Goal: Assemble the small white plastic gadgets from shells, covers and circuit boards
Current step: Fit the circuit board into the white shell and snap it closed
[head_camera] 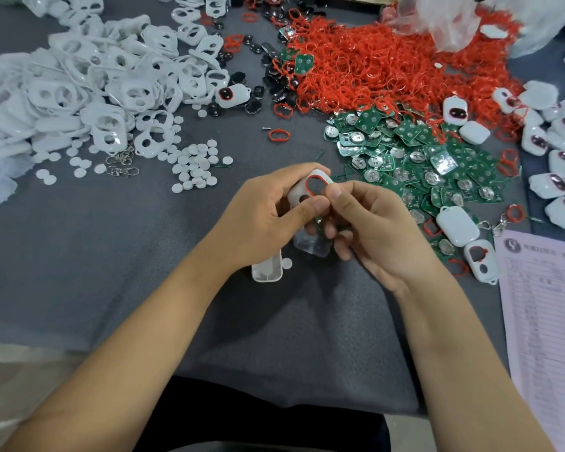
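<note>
My left hand (261, 210) grips a white cover (302, 192) with a red ring (315, 184) seated in its upper opening. My right hand (372, 223) pinches the same cover at its right edge, thumb pressed beside the ring. Below the hands lie a clear white shell (312, 244) and another white shell (267, 268) on the grey mat. White covers (111, 76) are heaped at the left, red rings (388, 66) at the top right, green circuit boards (421, 158) at the right. Whether a board sits under the held cover is hidden.
Small white discs (196, 164) and metal clasps (121, 164) lie left of centre. Black button pads (268, 83) sit at the top middle. Assembled white gadgets (558, 148) pile at the far right, two more (457, 225) near a printed sheet (548, 314). A plastic bag (503, 17) lies top right.
</note>
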Motion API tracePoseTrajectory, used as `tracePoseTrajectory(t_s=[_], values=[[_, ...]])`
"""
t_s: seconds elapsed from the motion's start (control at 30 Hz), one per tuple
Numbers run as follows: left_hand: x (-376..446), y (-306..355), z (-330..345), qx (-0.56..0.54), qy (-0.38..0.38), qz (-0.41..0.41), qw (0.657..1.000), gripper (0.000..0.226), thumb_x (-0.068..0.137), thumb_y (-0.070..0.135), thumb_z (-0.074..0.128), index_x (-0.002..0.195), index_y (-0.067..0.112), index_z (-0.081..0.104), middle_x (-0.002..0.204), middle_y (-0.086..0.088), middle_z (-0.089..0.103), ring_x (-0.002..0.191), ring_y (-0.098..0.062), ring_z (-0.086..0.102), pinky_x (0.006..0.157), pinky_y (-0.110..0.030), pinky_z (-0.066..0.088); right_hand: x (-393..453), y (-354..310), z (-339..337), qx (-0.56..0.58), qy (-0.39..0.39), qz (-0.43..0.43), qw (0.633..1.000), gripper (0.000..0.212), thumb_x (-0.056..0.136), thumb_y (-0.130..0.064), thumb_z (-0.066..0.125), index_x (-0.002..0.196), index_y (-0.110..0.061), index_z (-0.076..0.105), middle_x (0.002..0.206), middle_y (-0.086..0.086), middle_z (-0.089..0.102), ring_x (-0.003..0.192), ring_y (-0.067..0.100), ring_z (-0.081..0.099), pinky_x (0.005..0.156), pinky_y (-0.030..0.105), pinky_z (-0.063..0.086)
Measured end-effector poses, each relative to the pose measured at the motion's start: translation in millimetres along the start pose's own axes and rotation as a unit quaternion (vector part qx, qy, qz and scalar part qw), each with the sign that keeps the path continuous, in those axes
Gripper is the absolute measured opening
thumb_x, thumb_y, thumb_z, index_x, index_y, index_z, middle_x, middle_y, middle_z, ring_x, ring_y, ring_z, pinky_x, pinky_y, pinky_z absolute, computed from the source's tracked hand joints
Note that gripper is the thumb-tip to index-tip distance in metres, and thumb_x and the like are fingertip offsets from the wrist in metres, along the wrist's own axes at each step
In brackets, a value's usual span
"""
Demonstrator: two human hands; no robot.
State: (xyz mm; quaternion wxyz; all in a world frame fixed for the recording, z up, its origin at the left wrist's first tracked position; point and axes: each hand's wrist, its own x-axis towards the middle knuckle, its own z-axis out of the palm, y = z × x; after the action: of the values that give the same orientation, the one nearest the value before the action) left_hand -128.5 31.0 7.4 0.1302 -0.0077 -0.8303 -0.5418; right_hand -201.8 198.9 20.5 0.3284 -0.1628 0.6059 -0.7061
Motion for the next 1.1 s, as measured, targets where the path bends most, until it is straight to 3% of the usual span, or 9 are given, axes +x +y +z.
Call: tracePoseTrajectory(t_s=[0.2,0.33,0.47,0.57,0.67,0.87,0.97,1.03,1.1], values=[[2.8,0.0,-2.0,-0.083,-0.011,-0.012,0.996,0.028,0.102,0.014,0.067,0.129,0.011,0.065,0.085,-0.015,0.072,0.069,-0.014,0.073,0.071,-0.031,0.061,0.0,3.6,3.4,-0.03,0.029,-0.024,0.999,0.021,0.097,-0.032,0.061,0.081,-0.023,0.071,0.062,0.014,0.047,0.047,0.014,0.032,0.036,0.021,0.029],[3.1,0.7,-1.4,-0.132,-0.004,-0.022,0.991,0.034,0.102,0.011,0.065,0.135,0.017,0.061,0.097,-0.013,0.075,0.08,-0.011,0.075,0.077,-0.025,0.06,0.9,5.3,6.8,-0.063,0.059,-0.063,0.994,0.02,0.1,-0.029,0.061,0.088,-0.016,0.069,0.059,0.007,0.05,0.042,0.014,0.038,0.036,0.021,0.033],[2.5,-0.5,-3.4,-0.111,-0.004,-0.011,0.994,0.038,0.108,0.017,0.055,0.146,0.015,0.055,0.102,0.001,0.077,0.095,-0.008,0.074,0.086,-0.023,0.056,1.0,1.0,1.7,-0.046,0.055,-0.098,0.993,0.013,0.101,-0.018,0.064,0.097,-0.017,0.076,0.066,0.004,0.059,0.06,0.016,0.052,0.042,0.022,0.042],[1.4,0.0,-3.4,-0.116,-0.012,-0.005,0.993,0.035,0.11,0.016,0.052,0.144,0.01,0.057,0.1,0.007,0.077,0.09,-0.011,0.076,0.079,-0.022,0.058,0.3,1.5,-2.6,-0.009,0.041,-0.076,0.996,0.014,0.098,-0.018,0.065,0.103,-0.018,0.078,0.07,-0.002,0.06,0.065,0.011,0.053,0.043,0.02,0.04],[2.3,-0.1,-2.4,-0.115,-0.016,0.001,0.993,0.026,0.11,0.016,0.052,0.133,0.011,0.064,0.099,-0.002,0.076,0.09,-0.014,0.076,0.079,-0.024,0.059,0.3,5.4,-1.7,0.005,0.057,-0.054,0.997,0.013,0.096,-0.022,0.066,0.098,-0.018,0.079,0.068,-0.001,0.057,0.062,0.01,0.05,0.041,0.02,0.038],[0.5,-3.7,-3.6,-0.085,-0.013,0.0,0.996,0.024,0.109,0.014,0.054,0.129,0.01,0.066,0.097,-0.001,0.077,0.089,-0.013,0.074,0.081,-0.019,0.056,3.7,8.5,0.7,-0.087,0.087,-0.06,0.991,0.015,0.103,-0.015,0.063,0.096,-0.016,0.075,0.063,0.005,0.054,0.052,0.015,0.047,0.038,0.023,0.041],[0.7,-2.4,-1.6,-0.066,-0.005,0.006,0.998,0.026,0.108,0.014,0.056,0.132,0.012,0.065,0.1,0.0,0.078,0.093,-0.014,0.075,0.083,-0.019,0.055,2.9,8.0,0.5,-0.161,0.131,-0.105,0.972,0.013,0.102,-0.014,0.064,0.098,-0.014,0.076,0.058,-0.01,0.06,0.042,0.009,0.051,0.04,0.021,0.042],[1.3,-0.6,-0.9,-0.081,0.004,0.007,0.997,0.028,0.107,0.015,0.058,0.134,0.012,0.065,0.101,0.007,0.078,0.091,-0.007,0.075,0.08,-0.017,0.055,2.2,6.8,3.7,-0.235,0.165,-0.177,0.941,0.011,0.1,-0.011,0.066,0.099,-0.014,0.077,0.065,-0.015,0.066,0.052,0.001,0.06,0.053,0.014,0.045],[2.3,0.7,-1.4,-0.099,0.039,0.009,0.994,0.026,0.107,0.017,0.059,0.132,0.014,0.065,0.104,0.011,0.077,0.088,-0.007,0.075,0.076,-0.015,0.055,2.3,5.9,7.0,-0.31,0.189,-0.243,0.899,0.011,0.098,-0.013,0.069,0.103,-0.019,0.077,0.079,-0.006,0.071,0.066,0.001,0.06,0.065,0.015,0.043]])
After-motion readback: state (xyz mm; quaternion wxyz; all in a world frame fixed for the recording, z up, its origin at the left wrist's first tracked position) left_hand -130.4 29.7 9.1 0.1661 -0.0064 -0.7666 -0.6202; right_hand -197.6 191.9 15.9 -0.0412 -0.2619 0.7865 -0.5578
